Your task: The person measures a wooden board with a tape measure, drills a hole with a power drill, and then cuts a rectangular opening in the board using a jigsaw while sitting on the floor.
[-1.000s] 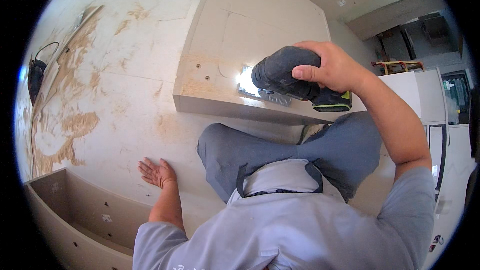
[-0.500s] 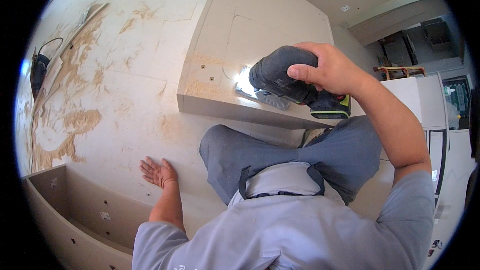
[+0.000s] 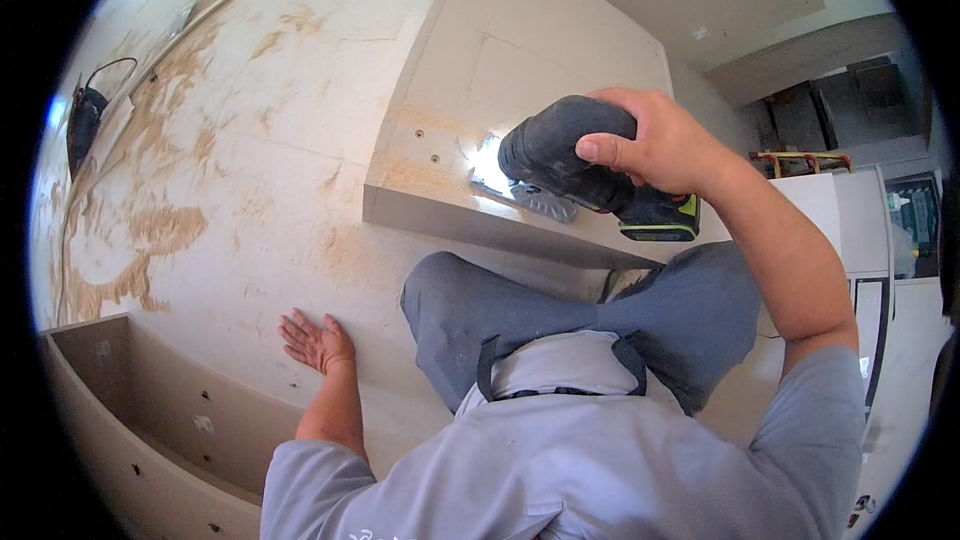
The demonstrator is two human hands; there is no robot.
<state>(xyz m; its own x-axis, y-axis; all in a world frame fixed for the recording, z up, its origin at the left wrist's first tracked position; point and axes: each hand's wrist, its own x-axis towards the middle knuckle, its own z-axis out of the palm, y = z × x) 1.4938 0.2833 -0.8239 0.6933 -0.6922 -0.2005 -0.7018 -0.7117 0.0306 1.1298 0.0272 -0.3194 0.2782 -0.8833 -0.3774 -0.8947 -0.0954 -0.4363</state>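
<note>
My right hand [image 3: 668, 140] is wrapped around a black cordless jigsaw [image 3: 555, 152] with green trim on its battery. The tool rests on a beige cabinet panel [image 3: 540, 60], near its front edge. A bright light shines at the tool's front, and the blade is hidden. A thin rounded line runs over the panel ahead of the saw. Sawdust lies beside two small round fittings. Down on the pale floor [image 3: 370, 270], my left hand [image 3: 318, 342] is spread flat, fingers apart, holding nothing.
An open-topped beige cabinet box [image 3: 190, 390] stands at lower left. Sawdust streaks the floor, where a long strip [image 3: 150, 70] lies near a dark corded object [image 3: 86, 125]. White cabinets [image 3: 860, 220] are at the right. My bent legs are close to the panel's front edge.
The view has shifted slightly, so the panel and floor items appear a little lower and further right. My right hand keeps its grip on the jigsaw; my left hand stays on the floor.
</note>
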